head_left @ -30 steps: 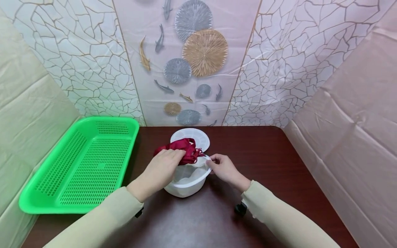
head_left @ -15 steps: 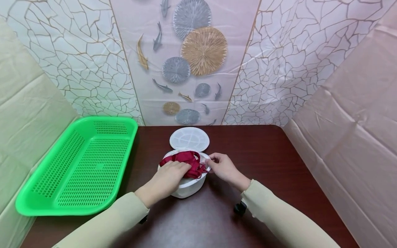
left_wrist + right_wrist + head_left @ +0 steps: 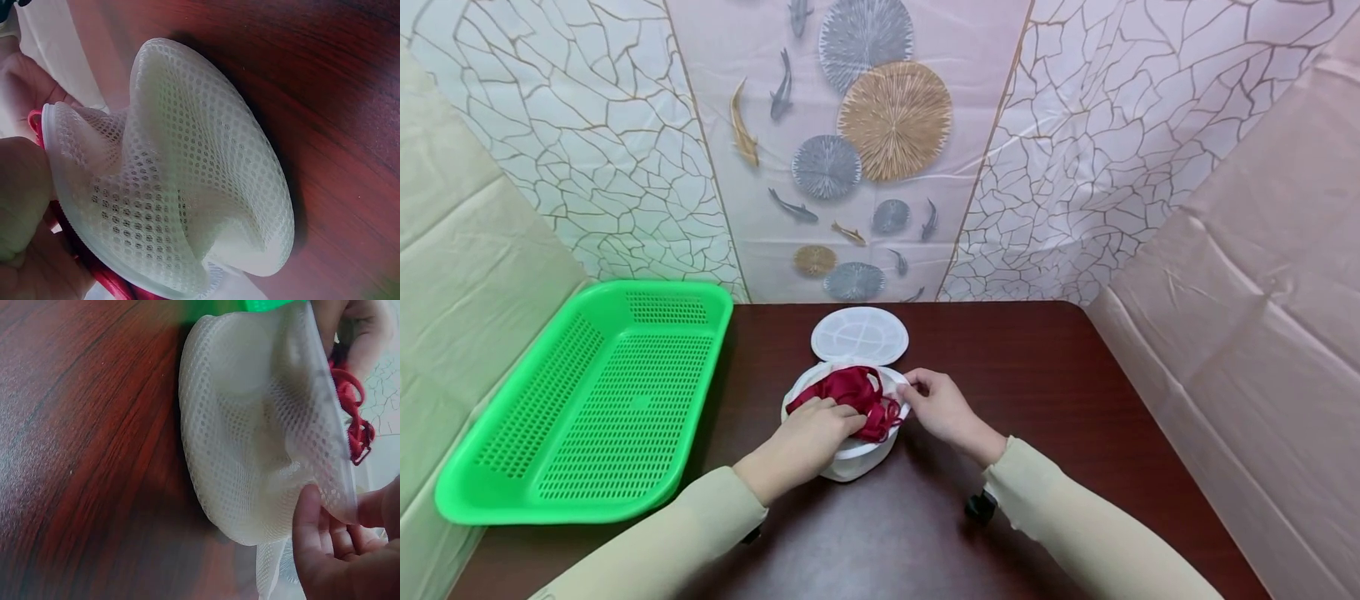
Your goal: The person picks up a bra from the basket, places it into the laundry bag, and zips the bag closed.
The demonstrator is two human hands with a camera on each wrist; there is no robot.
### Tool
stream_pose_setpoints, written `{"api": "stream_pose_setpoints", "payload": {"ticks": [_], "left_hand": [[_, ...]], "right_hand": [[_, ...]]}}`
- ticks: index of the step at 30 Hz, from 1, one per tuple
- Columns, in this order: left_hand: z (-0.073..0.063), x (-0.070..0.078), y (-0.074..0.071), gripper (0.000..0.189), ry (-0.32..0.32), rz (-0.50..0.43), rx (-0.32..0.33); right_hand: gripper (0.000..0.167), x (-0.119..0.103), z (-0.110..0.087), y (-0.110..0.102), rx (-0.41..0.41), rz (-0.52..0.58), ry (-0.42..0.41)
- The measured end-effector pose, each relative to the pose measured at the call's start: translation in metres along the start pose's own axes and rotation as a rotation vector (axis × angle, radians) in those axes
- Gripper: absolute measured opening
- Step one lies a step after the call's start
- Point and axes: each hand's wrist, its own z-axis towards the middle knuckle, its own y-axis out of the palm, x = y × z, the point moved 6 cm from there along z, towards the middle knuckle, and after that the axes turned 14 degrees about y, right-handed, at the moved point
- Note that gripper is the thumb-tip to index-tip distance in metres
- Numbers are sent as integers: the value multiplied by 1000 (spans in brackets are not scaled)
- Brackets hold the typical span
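Note:
A white mesh laundry bag [image 3: 857, 465] stands on the table with its round zip-edged mouth open and its round lid [image 3: 859, 333] folded back behind it. Crumpled in the mouth is a red satiny garment [image 3: 850, 385] with thin straps. My left hand [image 3: 808, 437] grips the garment from the near left side, fingers bent over it at the rim. Opposite, my right hand [image 3: 943, 412] pinches the bag's right rim between thumb and fingers. In the right wrist view, red straps [image 3: 359, 434] show over the zip edge of the mesh wall [image 3: 250, 425].
A large green plastic basket [image 3: 640, 404] with slotted sides sits at the left of the dark wood table [image 3: 1037, 358]. Patterned sheeting [image 3: 891, 217] forms the back wall, and plain folded sheeting [image 3: 1247, 275] rises at the right.
My left hand has lowered the red garment from above the bag into its mouth. The right hand has kept its pinch on the rim, and the lid shows more fully.

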Motion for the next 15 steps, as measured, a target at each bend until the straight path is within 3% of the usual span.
{"api": "stream_pose_setpoints", "payload": {"ticks": [4, 15], "left_hand": [[1, 0, 1, 24, -5, 33, -23], [-1, -7, 7, 18, -49, 156, -53]], "right_hand": [[8, -6, -3, -3, 40, -47, -48], [12, -24, -15, -8, 7, 46, -116]]}}
